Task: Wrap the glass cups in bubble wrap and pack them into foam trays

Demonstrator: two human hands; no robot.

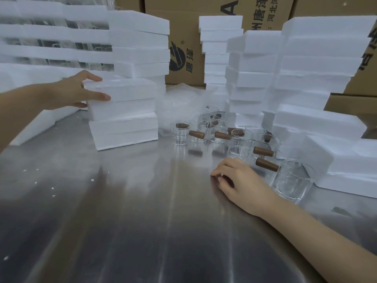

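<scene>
Fingers of left hand (78, 91) grasping top foam tray (120, 89) of stack; right hand (236, 178) loosely curled, empty, on steel table (122, 211) beside glass cups (224, 137).

White foam trays (122, 92), clear glass cups (293, 180) with brown handles (267, 164), grey steel table (142, 221).

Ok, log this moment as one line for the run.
left hand: grips top foam tray of short stack | right hand: rests on steel table, holds nothing | glass cups: unwrapped | bubble wrap: untouched
</scene>
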